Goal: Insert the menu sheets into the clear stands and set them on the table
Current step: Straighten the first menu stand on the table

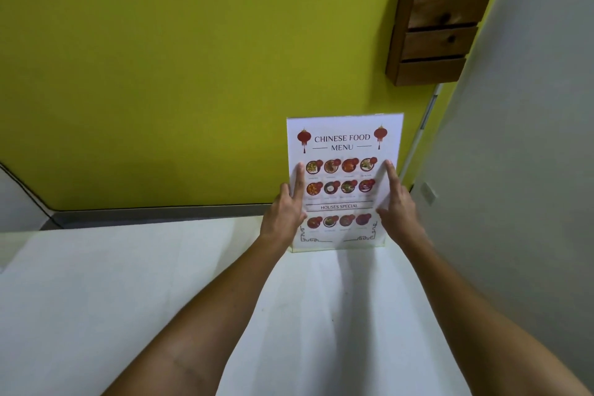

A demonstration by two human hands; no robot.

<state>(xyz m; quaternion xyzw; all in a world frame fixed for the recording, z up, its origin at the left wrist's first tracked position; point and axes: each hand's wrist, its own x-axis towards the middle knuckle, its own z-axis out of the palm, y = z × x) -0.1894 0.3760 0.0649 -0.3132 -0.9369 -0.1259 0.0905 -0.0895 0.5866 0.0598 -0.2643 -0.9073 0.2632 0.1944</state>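
A clear stand [341, 248] stands upright at the far edge of the white table [128, 283], with its base on the tabletop. Inside it is a menu sheet [342, 141] headed "Chinese Food Menu", with rows of small dish pictures. My left hand [284, 212] grips the stand's left edge, thumb on the front face and fingers behind. My right hand [397, 202] holds the right edge the same way, thumb laid on the front. Both forearms reach in from the bottom of the view.
A yellow-green wall [160, 74] rises right behind the table. A brown wooden wall rack [440, 22] with three pockets hangs at the upper right. A grey-white wall [530, 170] closes the right side.
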